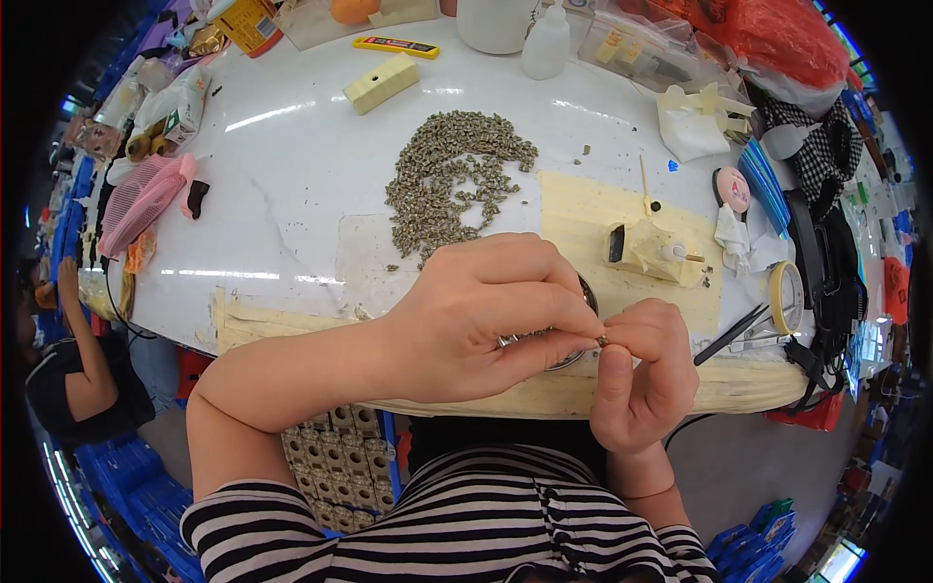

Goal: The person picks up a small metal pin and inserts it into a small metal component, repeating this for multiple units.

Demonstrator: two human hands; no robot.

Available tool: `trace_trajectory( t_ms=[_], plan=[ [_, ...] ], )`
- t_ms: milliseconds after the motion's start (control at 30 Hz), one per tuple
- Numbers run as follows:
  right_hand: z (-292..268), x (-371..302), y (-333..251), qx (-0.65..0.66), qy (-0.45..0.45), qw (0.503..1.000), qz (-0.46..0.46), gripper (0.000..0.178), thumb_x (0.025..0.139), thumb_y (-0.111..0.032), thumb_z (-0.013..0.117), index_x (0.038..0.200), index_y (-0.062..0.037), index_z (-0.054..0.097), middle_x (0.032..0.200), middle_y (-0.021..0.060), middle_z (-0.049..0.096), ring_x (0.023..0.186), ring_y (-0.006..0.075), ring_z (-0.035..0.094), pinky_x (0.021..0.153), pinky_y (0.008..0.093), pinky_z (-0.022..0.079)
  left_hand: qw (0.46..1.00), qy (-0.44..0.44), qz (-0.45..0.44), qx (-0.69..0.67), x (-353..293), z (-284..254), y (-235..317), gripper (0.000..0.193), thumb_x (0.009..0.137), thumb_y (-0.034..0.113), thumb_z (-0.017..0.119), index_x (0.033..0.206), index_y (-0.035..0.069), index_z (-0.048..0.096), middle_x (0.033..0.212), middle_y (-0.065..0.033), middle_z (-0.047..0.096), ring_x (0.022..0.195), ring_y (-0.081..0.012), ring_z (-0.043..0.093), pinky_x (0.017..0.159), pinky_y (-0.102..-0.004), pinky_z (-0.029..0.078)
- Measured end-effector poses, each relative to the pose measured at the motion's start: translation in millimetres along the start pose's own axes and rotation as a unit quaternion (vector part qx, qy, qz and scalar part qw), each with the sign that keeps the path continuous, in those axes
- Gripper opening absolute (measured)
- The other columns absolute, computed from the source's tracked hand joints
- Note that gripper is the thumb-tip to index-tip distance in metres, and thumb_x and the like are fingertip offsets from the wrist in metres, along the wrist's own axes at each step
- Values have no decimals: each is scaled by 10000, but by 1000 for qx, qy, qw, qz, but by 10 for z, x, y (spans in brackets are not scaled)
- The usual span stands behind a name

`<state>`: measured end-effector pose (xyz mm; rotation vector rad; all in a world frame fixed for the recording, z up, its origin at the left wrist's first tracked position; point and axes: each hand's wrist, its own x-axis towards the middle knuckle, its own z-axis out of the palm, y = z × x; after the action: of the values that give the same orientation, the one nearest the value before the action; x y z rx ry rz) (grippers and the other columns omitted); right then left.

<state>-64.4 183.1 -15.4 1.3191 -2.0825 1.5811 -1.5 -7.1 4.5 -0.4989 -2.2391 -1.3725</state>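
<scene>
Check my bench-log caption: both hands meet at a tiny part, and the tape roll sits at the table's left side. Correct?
Wrong side: the head view shows the tape roll at the right side of the table. The left hand and right hand do meet at a tiny part.

Striped black-and-white top (437, 539); short matching sleeves (255, 525); bare forearms (306, 364), fingers (549, 307)

Dull silver-brown is shown by the small metal parts (457, 151) against the white tabletop (282, 204); now 2 tones, black and off-white, are striped across the shirt (457, 539); pink is worn by the mesh bag (144, 202), red by the plastic bag (782, 44), and black-and-white checks by the cloth (831, 160).
</scene>
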Motion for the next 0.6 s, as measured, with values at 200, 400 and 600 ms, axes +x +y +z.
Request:
trace_trajectory(
  t_ms=[200,400,600],
  plan=[
    [1,-1,-11,-23,-2,1000,-1,59,842,-39,689,867,-17,641,814,96,665,702,245,585,644,346,444,1000,0,8,14,0,0,9,178,742,-4,801,906,47,751,843,-50,672,707,-172,629,584,-272,480],
    [6,13,-13,-7,-17,1000,18,52,853,-54,678,866,-20,641,824,100,671,704,248,588,663,348,447,1000,-1,-9,-17,7,-1,5,176,743,-4,803,904,46,750,839,-50,672,702,-171,627,584,-270,478],
    [4,-1,-7,-21,-5,1000,-5,42,842,-37,672,860,-20,639,824,101,670,703,254,585,667,350,448,1000,1,13,10,-2,0,2,175,745,-10,801,903,45,750,835,-50,669,702,-171,625,582,-270,475]
  ],
)
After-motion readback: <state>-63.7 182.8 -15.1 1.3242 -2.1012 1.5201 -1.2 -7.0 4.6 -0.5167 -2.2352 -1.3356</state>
